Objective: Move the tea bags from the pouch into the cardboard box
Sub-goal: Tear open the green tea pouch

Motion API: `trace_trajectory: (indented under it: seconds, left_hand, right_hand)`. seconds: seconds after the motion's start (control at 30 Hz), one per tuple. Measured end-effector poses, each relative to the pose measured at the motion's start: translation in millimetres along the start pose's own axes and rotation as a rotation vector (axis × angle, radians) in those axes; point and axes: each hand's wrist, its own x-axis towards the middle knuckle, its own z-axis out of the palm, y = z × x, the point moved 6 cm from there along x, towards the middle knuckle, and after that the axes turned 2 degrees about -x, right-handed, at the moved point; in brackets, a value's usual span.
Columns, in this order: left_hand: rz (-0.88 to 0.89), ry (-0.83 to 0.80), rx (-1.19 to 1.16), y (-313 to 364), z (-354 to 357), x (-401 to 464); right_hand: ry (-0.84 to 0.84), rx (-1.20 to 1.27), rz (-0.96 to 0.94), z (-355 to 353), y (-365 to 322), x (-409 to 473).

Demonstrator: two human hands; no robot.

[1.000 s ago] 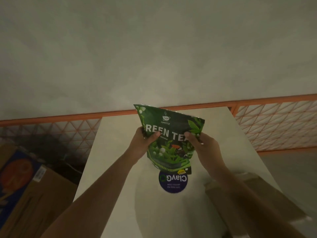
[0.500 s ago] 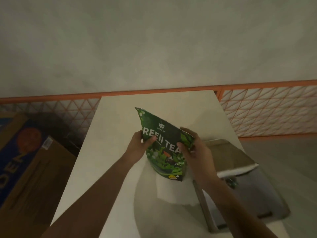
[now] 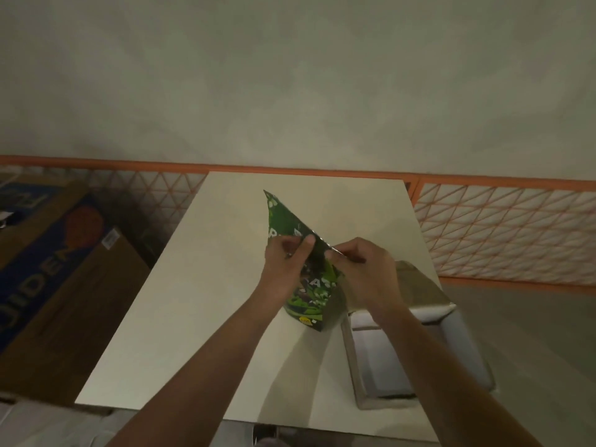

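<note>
A green tea pouch stands tilted on the white table, its far corner pointing up and away. My left hand pinches the near side of the pouch's top edge. My right hand pinches the other side of that edge, and the mouth between them looks slightly parted. No tea bags show. The open cardboard box lies on the table to the right of the pouch, below my right forearm, with its lid flap folded back.
A large brown carton with blue print sits on the floor left of the table. An orange-framed lattice fence runs behind the table against a plain wall. The table's near edge is close to me.
The view has tilted down, showing more of the table and box. The pouch has turned edge-on and lower, and both hands have shifted from its sides to its top edge.
</note>
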Motion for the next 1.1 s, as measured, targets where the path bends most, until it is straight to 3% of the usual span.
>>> trace_trajectory:
  seconds: [0.1,0.27,0.37,0.73,1.1]
  left_hand:
    - [-0.077,-0.092,-0.058,6.2,13.7,-13.8]
    - [-0.081,-0.098,-0.045,5.3,16.2,-23.8]
    - [-0.097,-0.104,-0.052,7.6,15.9,-27.8]
    - [-0.165,-0.171,-0.059,5.3,11.5,-28.1]
    - [-0.162,-0.259,-0.069,4.7,1.0,-35.4]
  right_hand:
    - [-0.104,0.092,0.070,1.3,3.8,-0.7]
    - [-0.309,0.400,0.314,2.7,7.1,-5.5]
    - [-0.401,0.464,0.384,3.5,7.1,-5.8]
    - [-0.459,0.500,0.509,8.1,16.0,-7.7]
    - [-0.324,0.315,0.305,15.2,5.8,-16.4]
